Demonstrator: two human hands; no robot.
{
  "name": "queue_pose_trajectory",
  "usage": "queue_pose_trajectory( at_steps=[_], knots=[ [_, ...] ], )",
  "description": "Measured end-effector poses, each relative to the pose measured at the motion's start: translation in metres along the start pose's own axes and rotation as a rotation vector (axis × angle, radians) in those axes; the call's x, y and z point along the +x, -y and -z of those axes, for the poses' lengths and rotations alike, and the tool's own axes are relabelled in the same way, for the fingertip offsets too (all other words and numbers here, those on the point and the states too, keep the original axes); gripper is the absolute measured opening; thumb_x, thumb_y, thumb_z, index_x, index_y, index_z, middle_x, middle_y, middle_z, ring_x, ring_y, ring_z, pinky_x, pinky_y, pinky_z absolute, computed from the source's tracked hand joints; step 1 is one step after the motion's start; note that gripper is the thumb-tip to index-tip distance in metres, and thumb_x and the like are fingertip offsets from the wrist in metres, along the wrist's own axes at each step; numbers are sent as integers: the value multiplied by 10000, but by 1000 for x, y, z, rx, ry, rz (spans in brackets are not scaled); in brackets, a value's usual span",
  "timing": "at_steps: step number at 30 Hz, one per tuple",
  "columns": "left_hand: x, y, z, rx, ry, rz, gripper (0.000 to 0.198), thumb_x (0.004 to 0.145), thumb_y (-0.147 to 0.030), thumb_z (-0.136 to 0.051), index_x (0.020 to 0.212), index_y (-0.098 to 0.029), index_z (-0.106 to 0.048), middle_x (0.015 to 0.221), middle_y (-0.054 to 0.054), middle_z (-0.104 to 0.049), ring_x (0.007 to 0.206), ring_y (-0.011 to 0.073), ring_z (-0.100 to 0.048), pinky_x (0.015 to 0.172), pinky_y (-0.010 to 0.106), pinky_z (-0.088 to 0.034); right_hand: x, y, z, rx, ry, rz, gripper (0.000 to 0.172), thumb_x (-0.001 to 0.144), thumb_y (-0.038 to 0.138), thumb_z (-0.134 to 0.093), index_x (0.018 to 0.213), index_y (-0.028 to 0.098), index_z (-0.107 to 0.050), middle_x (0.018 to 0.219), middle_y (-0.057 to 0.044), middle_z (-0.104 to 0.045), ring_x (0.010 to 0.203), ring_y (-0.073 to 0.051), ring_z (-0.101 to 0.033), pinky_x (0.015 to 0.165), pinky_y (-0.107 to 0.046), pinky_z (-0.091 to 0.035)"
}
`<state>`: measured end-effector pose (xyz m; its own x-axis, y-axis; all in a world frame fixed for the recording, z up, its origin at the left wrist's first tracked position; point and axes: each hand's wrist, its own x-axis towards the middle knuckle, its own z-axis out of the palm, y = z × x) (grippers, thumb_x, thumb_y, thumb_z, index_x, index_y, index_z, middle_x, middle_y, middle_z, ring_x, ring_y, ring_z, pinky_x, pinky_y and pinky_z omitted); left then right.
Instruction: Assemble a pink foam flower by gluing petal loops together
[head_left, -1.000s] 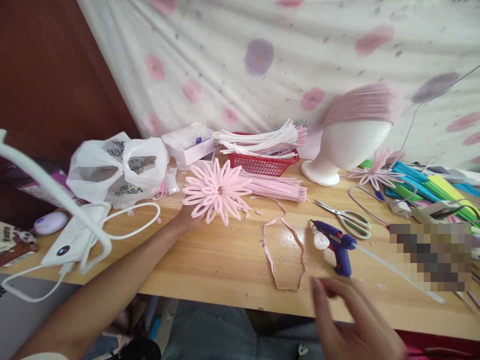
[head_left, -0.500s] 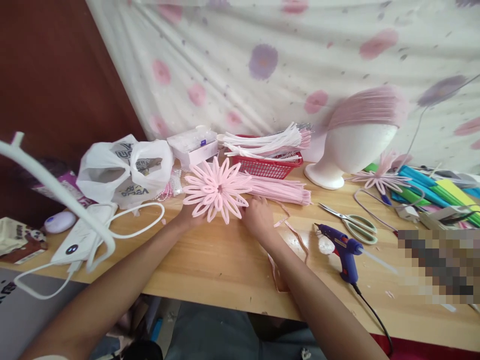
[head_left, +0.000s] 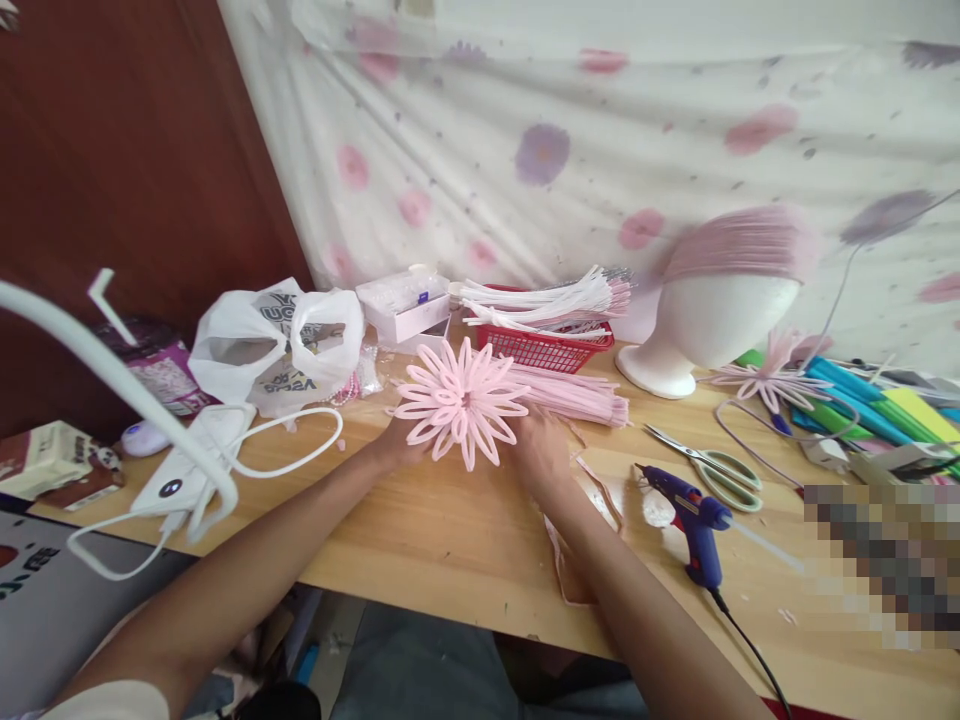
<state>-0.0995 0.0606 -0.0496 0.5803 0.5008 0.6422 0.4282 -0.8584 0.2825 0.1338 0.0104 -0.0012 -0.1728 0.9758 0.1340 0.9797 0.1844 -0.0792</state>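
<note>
A pale pink pipe-cleaner flower [head_left: 466,402] with layered loop petals faces me, held up over the table's middle. My left hand [head_left: 405,445] is at its left lower side, fingers mostly hidden behind the petals and apparently closed on it. On the other side, my right hand [head_left: 541,452] has curled fingers against the petals' right edge; the fingertips are out of sight. Just behind the flower and right hand lies a bundle of pink pipe cleaners [head_left: 581,397].
A red basket [head_left: 547,350] holds white and pink pipe cleaners. To the right are a foam head [head_left: 720,320], scissors [head_left: 712,470] and a blue glue gun [head_left: 694,520]. A plastic bag [head_left: 244,345], power bank [head_left: 187,470] and white curved tube [head_left: 142,390] occupy the left.
The whole view has shifted, so things appear lower and farther right. The flower has moved slightly right with both hands, which stay at its sides.
</note>
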Motion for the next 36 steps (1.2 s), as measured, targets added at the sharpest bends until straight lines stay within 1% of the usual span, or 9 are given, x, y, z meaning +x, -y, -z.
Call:
queue_pose_trajectory(
  at_steps=[3, 7, 9, 13, 17, 20, 24, 29, 36],
  knots=[
    [4, -9, 4, -46, 22, -29, 351, 1005, -360, -457, 1129, -230, -759, 998, 115, -797, 1041, 282, -744, 987, 460, -589, -13, -12, 7, 87, -117, -80, 306, 1000, 192, -456, 1110, 210, -741, 1010, -120, -765, 920, -223, -698, 744, -283, -428],
    [8, -24, 11, -129, 48, -20, 418, 1029, -343, -378, 993, -183, -762, 976, 139, -792, 1076, 284, -736, 878, 410, -628, -31, -28, 10, 395, -254, -154, 328, 1027, 303, -420, 1095, 188, -719, 798, -53, -756, 729, -188, -711, 666, -259, -467],
    [9, -29, 13, -148, 60, -3, 422, 1028, -344, -376, 957, -185, -760, 975, 136, -795, 1114, 288, -722, 915, 418, -622, -40, -34, 11, 536, -307, -218, 350, 1029, 378, -440, 1068, 171, -720, 721, -30, -740, 650, -179, -712, 648, -266, -511],
    [13, -35, 16, -129, 65, -12, 465, 1028, -423, -385, 855, -205, -758, 890, 120, -793, 1093, 292, -724, 1012, 455, -582, -58, -43, 26, 840, -558, -356, 316, 904, 469, -678, 957, 166, -751, 787, -59, -776, 730, -213, -752, 748, -340, -586],
    [14, -38, 18, -139, 51, -55, 466, 1042, -400, -393, 866, -188, -769, 895, 126, -795, 1046, 280, -735, 1018, 444, -572, -66, -30, 61, 929, -755, -314, 252, 830, 395, -783, 960, 180, -759, 795, -39, -765, 702, -185, -711, 724, -340, -590],
    [11, -36, 15, -177, 57, -61, 452, 1052, -372, -388, 958, -162, -777, 985, 139, -798, 1021, 259, -741, 1003, 414, -579, -63, -7, 85, 988, -700, -192, 284, 837, 332, -776, 1096, 218, -752, 807, -10, -767, 720, -176, -713, 726, -339, -596],
    [8, -30, 7, -269, 37, -115, 396, 1048, -353, -428, 1123, -150, -760, 1120, 153, -785, 1124, 257, -715, 1063, 437, -546, -46, 19, 97, 1033, -492, -73, 84, 828, 265, -735, 865, 231, -803, 785, -10, -772, 719, -167, -704, 706, -312, -568],
    [13, -34, 6, -360, 10, -144, 366, 1053, -312, -443, 1219, -160, -732, 1160, 137, -775, 1153, 249, -705, 1082, 424, -527, -22, 24, 94, 1100, -261, -80, 66, 759, 251, -741, 748, 226, -801, 746, -16, -764, 707, -175, -683, 676, -310, -517],
    [18, -39, 9, -361, -41, -185, 395, 1069, -316, -431, 1211, -97, -727, 1106, 176, -778, 1086, 253, -718, 1009, 414, -554, -16, 32, 96, 969, -266, -104, 100, 773, 202, -706, 734, 224, -796, 711, -3, -755, 680, -171, -661, 701, -324, -484]
  ],
)
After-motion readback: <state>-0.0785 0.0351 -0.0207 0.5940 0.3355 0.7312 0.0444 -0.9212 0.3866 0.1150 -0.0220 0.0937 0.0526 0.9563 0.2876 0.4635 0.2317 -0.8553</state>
